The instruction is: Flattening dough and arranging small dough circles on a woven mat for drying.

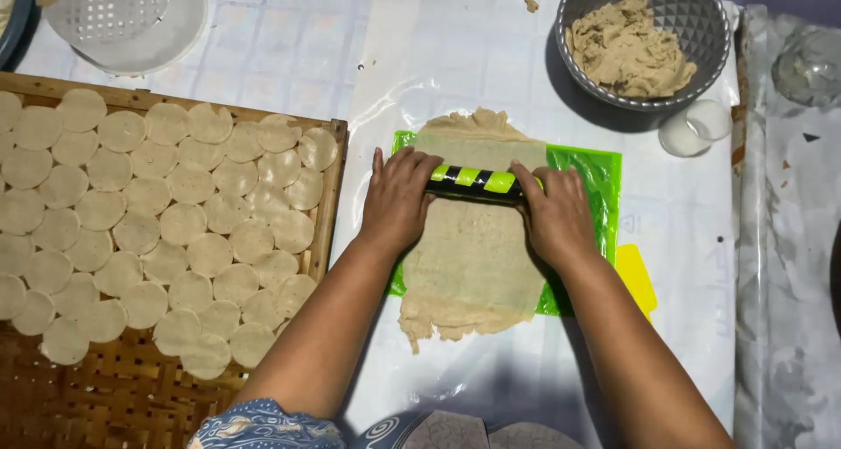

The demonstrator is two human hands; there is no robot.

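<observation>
Green-striped roller point(477, 182) under left hand point(396, 199), right hand point(552, 214), on dough sheet point(473, 256)

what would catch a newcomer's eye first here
In the middle, the left hand and right hand press a black-and-lime striped rolling pin across a thin beige dough sheet lying on a bright green plastic mat. To the left, a woven bamboo tray is crowded with overlapping pale round dough discs. At the upper right stands a grey faceted bowl holding a lump of leftover beige dough.
</observation>
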